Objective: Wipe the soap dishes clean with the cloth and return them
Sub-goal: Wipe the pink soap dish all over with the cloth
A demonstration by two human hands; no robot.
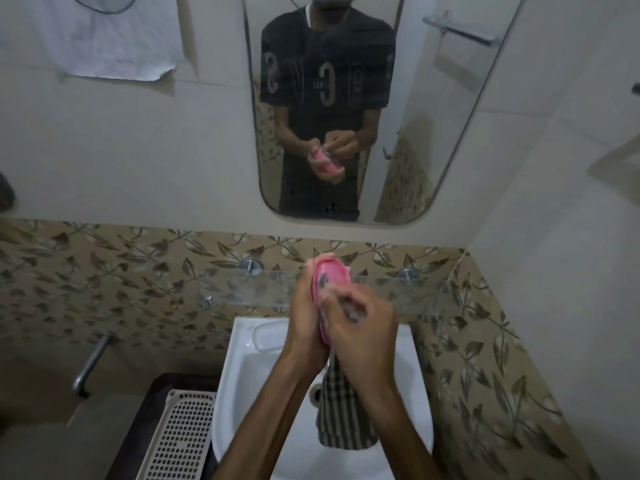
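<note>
My left hand (306, 313) grips a pink soap dish (330, 275), held upright on its edge above the white sink (239, 375). My right hand (360, 332) presses a dark checked cloth (341, 414) against the dish's inner face; this hand is blurred. The rest of the cloth hangs down from the hand into the basin. The lower part of the dish is hidden behind both hands.
A glass shelf (242, 289) runs along the wall just behind the dish. A mirror (346, 109) above reflects me. A perforated white basket (176, 438) stands left of the sink, with a metal tap (90, 362) beyond it. A white towel (107, 36) hangs upper left.
</note>
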